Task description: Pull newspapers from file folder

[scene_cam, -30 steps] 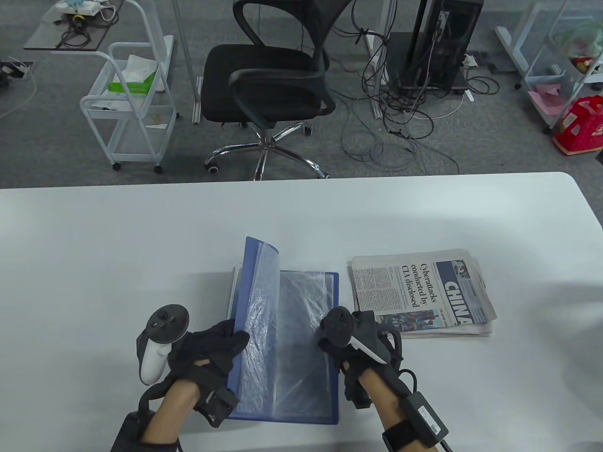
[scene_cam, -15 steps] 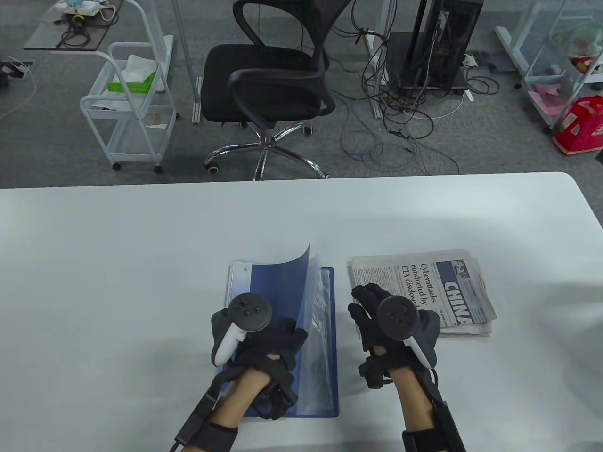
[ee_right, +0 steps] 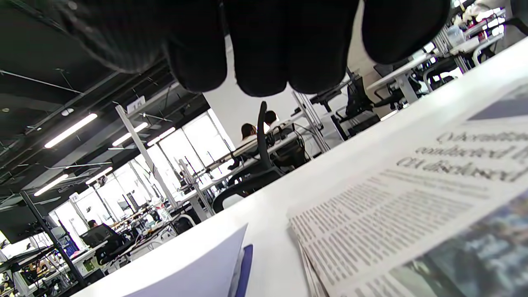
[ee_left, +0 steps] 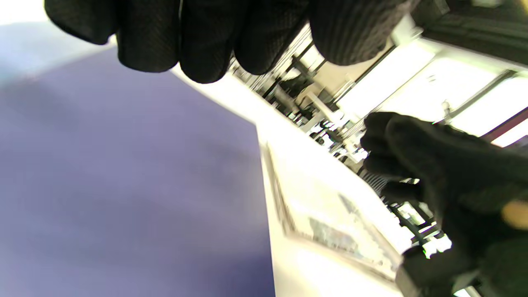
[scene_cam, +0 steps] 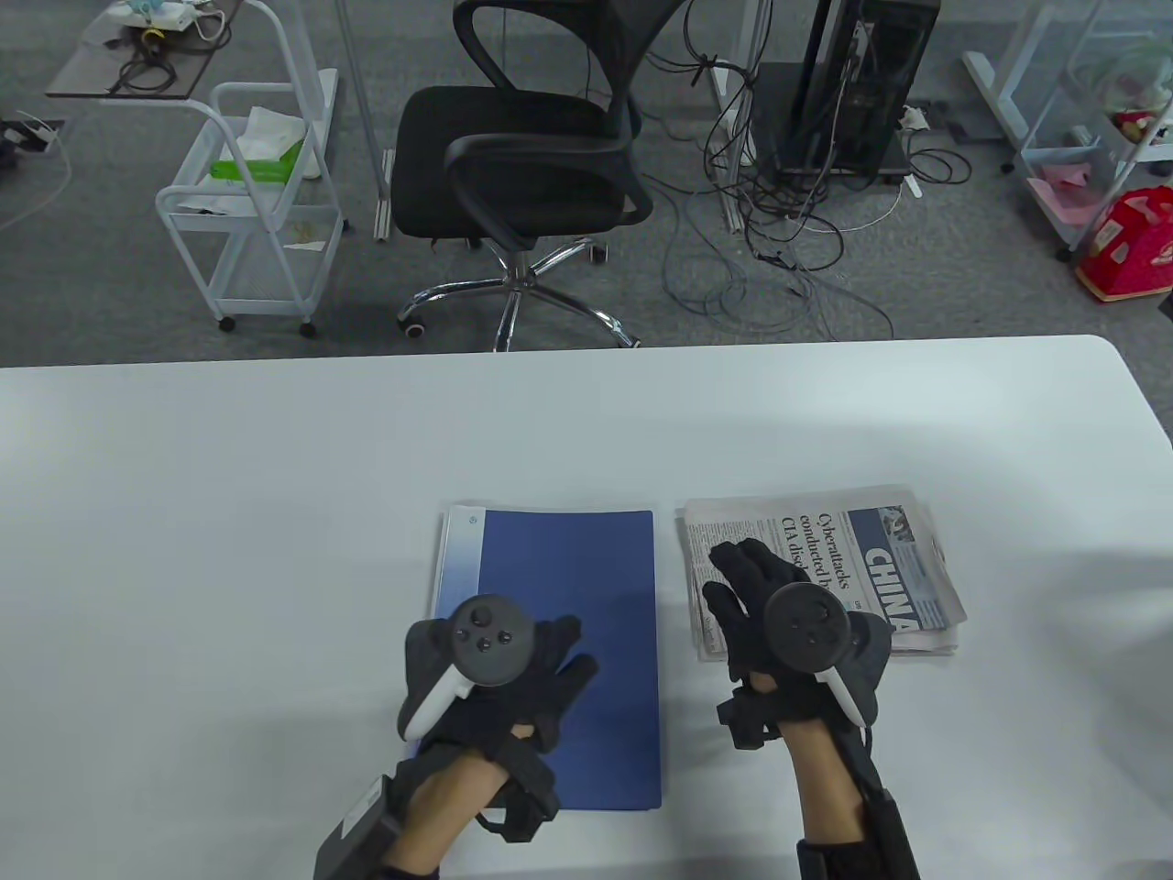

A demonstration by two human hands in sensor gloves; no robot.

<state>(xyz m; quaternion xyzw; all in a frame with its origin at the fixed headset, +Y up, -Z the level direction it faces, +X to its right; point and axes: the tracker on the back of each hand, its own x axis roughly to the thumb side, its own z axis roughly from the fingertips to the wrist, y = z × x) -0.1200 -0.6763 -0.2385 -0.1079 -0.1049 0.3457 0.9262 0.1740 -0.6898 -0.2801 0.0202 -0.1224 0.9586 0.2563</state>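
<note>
While blue file folder [scene_cam: 568, 632] lies closed, flat on white surface [scene_cam: 275, 513], left hand [scene_cam: 499, 683] rests on its near-left cover, fingers [ee_left: 206, 45] extended, gripping nothing. Newspapers [scene_cam: 852, 550] stacked just right of folder; right hand [scene_cam: 788, 632] over their near-left corner, fingers [scene_cam: 742, 573] spread, contact unclear.

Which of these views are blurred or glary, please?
Table view: sharp and evenly lit, with soft shadows by the folder. Left wrist view: blurred folder, blown-out background. Right wrist view: newspaper print soft up close, windows bright.
</note>
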